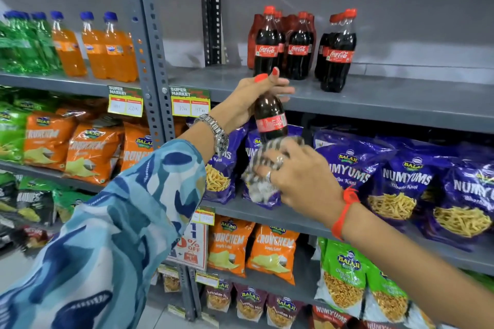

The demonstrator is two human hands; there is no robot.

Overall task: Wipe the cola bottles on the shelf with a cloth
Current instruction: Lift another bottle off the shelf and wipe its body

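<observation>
A: Left hand point(250, 100)? 
B: Raised, clamped round the neck of a cola bottle point(270, 117), held off the shelf point(374, 104).
A: Right hand point(299, 181)?
B: Fingers curled, pressing cloth point(263, 168) against bottle's base.

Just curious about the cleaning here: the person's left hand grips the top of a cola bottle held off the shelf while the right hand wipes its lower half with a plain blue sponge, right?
Nearly. The head view shows the left hand gripping the cola bottle by its top, but the right hand wipes with a striped cloth, not a plain blue sponge.

head view, facing shelf point(347, 104), close
</observation>
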